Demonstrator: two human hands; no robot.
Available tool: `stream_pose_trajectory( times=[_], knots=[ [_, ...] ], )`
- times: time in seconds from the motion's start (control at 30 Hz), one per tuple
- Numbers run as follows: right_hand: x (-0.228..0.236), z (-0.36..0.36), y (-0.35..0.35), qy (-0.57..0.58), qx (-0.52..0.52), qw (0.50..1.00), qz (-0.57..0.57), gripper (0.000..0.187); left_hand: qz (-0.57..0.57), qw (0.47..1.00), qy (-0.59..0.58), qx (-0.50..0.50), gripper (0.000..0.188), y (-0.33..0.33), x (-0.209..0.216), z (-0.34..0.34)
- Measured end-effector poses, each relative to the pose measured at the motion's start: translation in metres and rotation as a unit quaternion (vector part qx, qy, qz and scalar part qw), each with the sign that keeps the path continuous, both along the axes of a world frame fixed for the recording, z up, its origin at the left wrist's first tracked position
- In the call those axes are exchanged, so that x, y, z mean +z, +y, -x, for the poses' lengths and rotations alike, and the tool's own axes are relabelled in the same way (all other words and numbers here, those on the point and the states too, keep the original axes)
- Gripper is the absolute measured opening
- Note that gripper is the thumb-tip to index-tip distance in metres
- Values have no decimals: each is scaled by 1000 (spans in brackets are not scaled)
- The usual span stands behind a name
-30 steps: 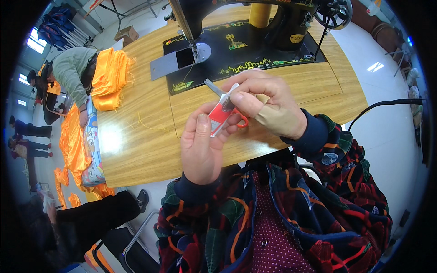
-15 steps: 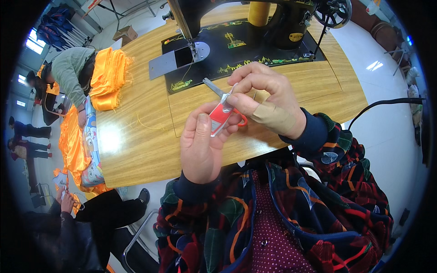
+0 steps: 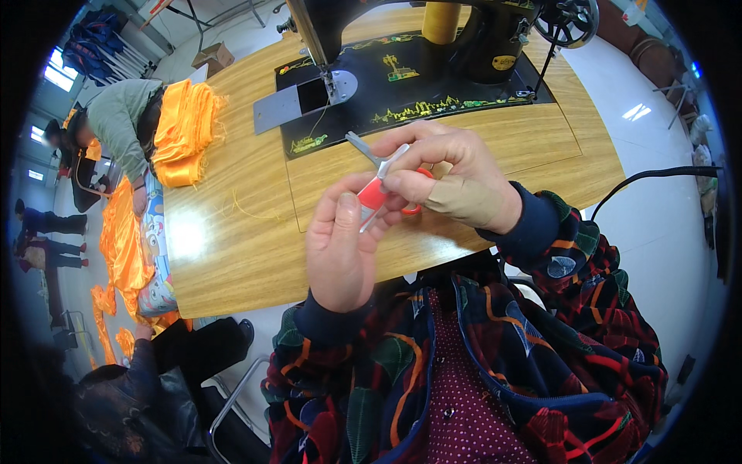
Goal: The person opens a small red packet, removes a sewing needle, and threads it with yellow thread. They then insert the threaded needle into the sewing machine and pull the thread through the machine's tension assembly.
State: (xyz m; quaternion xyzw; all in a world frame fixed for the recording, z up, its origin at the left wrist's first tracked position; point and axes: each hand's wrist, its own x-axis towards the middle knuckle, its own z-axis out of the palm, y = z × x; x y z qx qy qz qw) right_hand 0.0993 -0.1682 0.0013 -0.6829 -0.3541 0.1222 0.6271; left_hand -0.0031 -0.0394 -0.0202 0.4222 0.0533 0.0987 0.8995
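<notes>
My left hand (image 3: 342, 251) is closed on the lower part of a small flat red-and-white packet (image 3: 372, 196), with the thumb lying along its side. The thumb and fingers of my right hand (image 3: 456, 174) pinch the packet's white upper edge, which stands tilted up. A tan patch of tape or plaster covers the base of my right thumb. Just behind the packet are scissors with grey blades (image 3: 362, 147) and red handle loops (image 3: 421, 191); my fingers partly hide them, and whether they rest on the table cannot be made out.
A black sewing machine (image 3: 487, 46) stands on the wooden table (image 3: 239, 255), a yellow thread cone (image 3: 440, 23) behind it. Folded orange cloth (image 3: 184, 135) is stacked at the left edge, with loose threads nearby. Two people work beside more orange cloth (image 3: 124, 240). A black cable (image 3: 657, 175) runs at right.
My right fingers have shifted slightly on the packet, and its white upper part has turned more edge-on. At lower left, the seated person has bent forward and reached toward the orange cloth.
</notes>
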Motion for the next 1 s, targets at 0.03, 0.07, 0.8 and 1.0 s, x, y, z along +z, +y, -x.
stream_pose_trajectory(
  times=[0.03, 0.07, 0.8, 1.0],
  knots=[
    [1, 1, -1, 6, 1, 1000, 14, 9, 1, 1000, -4, 5, 29, -1, 0, 0],
    [1, 1, -1, -21, -1, 1000, 21, 9, -1, 1000, -2, 11, 29, -3, -1, 1],
    [8, 10, 0, -88, -22, 996, 20, 15, -69, 994, 45, 72, 24, -2, 0, -1],
    [9, 8, -1, -238, 14, 971, 18, 21, -84, 992, 66, 63, 23, 3, 2, 0]
  ],
)
